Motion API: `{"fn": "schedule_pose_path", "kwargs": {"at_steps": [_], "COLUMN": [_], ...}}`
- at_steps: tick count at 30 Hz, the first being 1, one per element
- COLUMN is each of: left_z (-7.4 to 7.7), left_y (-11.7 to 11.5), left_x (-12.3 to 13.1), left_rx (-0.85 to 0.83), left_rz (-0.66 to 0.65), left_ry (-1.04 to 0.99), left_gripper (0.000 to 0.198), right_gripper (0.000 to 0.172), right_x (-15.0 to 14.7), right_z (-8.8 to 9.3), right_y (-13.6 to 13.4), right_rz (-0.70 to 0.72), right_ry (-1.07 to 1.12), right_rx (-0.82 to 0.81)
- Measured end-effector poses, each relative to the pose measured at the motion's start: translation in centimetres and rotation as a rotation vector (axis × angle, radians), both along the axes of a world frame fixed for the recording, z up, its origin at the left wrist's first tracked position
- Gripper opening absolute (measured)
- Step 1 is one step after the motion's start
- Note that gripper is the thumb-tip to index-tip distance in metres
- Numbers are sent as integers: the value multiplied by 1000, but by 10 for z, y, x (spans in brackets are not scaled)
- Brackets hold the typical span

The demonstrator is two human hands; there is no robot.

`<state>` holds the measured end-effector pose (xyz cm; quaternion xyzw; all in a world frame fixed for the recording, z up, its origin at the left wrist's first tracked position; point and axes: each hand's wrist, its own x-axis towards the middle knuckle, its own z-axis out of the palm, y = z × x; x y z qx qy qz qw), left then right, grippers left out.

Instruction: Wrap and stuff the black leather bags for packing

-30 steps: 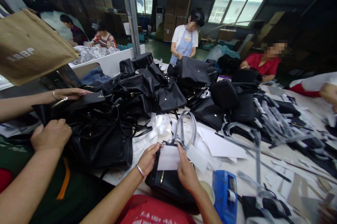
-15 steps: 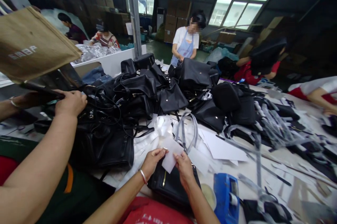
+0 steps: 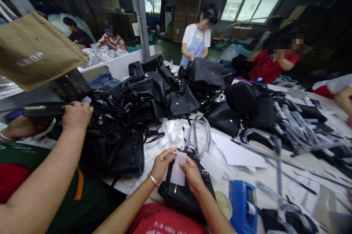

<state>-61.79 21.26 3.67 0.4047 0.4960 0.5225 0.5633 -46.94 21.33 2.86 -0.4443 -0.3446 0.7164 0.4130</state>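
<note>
A small black handbag [image 3: 187,193] lies on the table right in front of me, its handles wrapped in clear film [image 3: 196,136]. My left hand [image 3: 162,164] and my right hand [image 3: 192,175] both pinch a white paper piece [image 3: 178,173] over the bag's top. A small metal fitting shows at my left fingertips. A co-worker's hand [image 3: 75,114] at the left grips a flat black bag part [image 3: 44,110] beside a large black bag [image 3: 115,149].
A heap of black handbags [image 3: 170,94] fills the table's middle. White paper sheets [image 3: 233,153] and film-wrapped straps [image 3: 291,131] lie to the right. A blue tape dispenser [image 3: 243,204] stands by my right forearm. Several people work at the far side.
The white paper piece has turned upright and come down onto the bag between my hands. The co-worker's hands at the left have shifted with the flat black part.
</note>
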Motion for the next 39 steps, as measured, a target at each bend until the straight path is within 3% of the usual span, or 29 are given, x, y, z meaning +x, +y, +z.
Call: {"fn": "schedule_pose_path", "kwargs": {"at_steps": [4,6,13,23,29,34,39], "left_z": [-5,-5,2,9,8,11,17], "left_y": [2,3,-4,-9,-9,-9,-8], "left_x": [0,-3,-11,-5,-2,3,6], "left_rx": [-75,-130,-266,-291,-305,-281,-203], "left_rz": [92,102,-45,-18,4,33,59], "left_ry": [-136,-183,-305,-347,-265,-172,-115], "left_gripper": [79,92,53,48,48,52,45], "right_gripper": [47,48,40,40,39,31,33], "right_x": [-10,-14,-16,-16,-15,-16,-15], "right_z": [-1,-1,3,3,-3,0,24], "right_y": [-5,-6,1,3,3,-1,-16], "right_rz": [-61,-70,-31,10,8,-16,38], "right_ry": [67,85,81,53,-46,-394,-856], "right_rx": [-39,-49,-21,5,74,234,446]}}
